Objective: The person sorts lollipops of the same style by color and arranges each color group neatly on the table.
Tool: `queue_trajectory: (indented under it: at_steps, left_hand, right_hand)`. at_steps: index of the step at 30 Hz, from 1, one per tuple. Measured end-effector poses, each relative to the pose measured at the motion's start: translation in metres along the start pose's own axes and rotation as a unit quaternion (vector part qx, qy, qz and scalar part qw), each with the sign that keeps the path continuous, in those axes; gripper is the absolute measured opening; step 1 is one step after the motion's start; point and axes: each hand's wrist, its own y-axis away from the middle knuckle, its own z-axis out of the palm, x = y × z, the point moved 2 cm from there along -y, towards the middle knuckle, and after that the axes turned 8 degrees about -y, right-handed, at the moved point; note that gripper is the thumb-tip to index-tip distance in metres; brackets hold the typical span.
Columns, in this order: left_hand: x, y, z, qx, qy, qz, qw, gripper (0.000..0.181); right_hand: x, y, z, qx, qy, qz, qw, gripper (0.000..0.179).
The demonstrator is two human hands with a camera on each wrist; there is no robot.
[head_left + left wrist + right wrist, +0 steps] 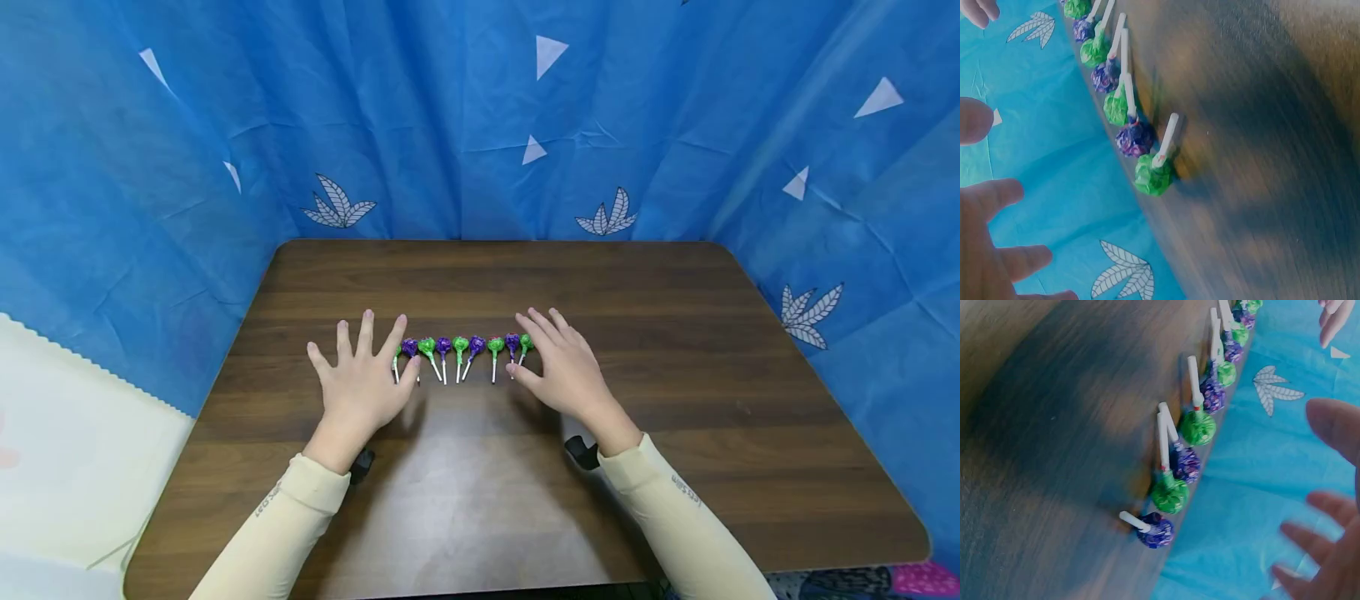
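A row of lollipops in green and purple wrappers lies across the middle of the table, the colours alternating and the white sticks pointing toward me. One green lollipop (461, 345) is near the row's centre, beside a purple lollipop (477, 344). My left hand (362, 385) hovers at the left end with fingers spread, partly covering the end lollipops in the head view. In the left wrist view, a green lollipop (1153, 175) ends that side. At the right end, my right hand (567, 372) is extended and holds nothing; a purple lollipop (1157, 532) ends the row in the right wrist view.
The brown wooden table (675, 333) has rounded corners. A blue curtain (450, 100) with white triangles and leaf prints hangs along its back and sides. White cloth (75, 450) hangs at the left. Dark bands (581, 452) sit at both wrists.
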Motion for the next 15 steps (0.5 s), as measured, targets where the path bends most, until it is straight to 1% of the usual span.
queue_trajectory:
  at_steps: [2,4,9,15]
  left_hand:
    - [-0.001,-0.001,0.000,0.007,0.004,0.000,1.0000,0.067]
    - [-0.003,-0.001,0.001,0.012,0.004,0.001,0.9999,0.068]
    - [-0.009,-0.004,0.000,0.021,0.007,0.004,0.9998,0.068]
    - [-0.018,-0.012,0.000,0.052,0.020,0.014,0.9983,0.061]
  right_hand:
    - [0.002,-0.003,0.002,0.009,-0.026,-0.030,0.9992,0.076]
    - [0.004,-0.006,0.005,0.013,-0.048,-0.047,0.9977,0.075]
    - [0.006,-0.012,0.008,0.012,-0.078,-0.052,0.9955,0.074]
    - [-0.005,-0.028,0.011,0.000,-0.120,-0.064,0.9907,0.068]
